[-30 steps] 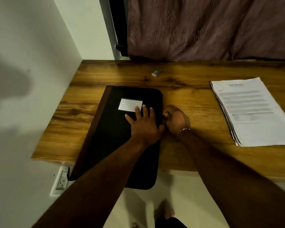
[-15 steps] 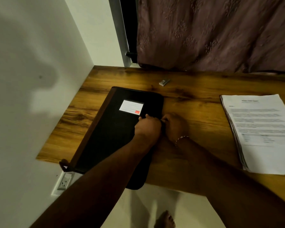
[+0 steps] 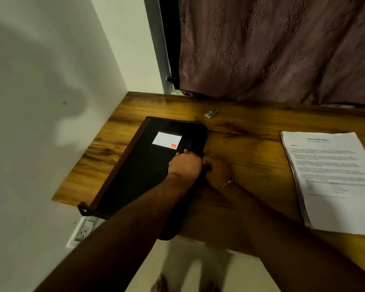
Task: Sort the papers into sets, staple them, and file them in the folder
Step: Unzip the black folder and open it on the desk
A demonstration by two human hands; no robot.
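A black folder (image 3: 139, 173) with a brown spine and a white label (image 3: 167, 139) lies closed on the left part of the wooden desk (image 3: 249, 131), its near end hanging over the desk's front edge. My left hand (image 3: 184, 165) is curled over the folder's right edge, fingers gripping it. My right hand (image 3: 217, 170) is right beside it, fingers closed at the same edge; what they pinch is hidden. A stack of printed papers (image 3: 333, 180) lies on the right side of the desk. A small box of staples (image 3: 211, 113) sits near the back.
A white wall (image 3: 51, 102) closes off the desk's left side, with a power socket (image 3: 82, 230) below desk level. A mauve curtain (image 3: 282, 49) hangs behind the desk. Bare feet show on the floor under the front edge.
My left hand went from lying flat and spread on the folder cover to curling over its right edge. The label is now uncovered. The view has shifted left and down.
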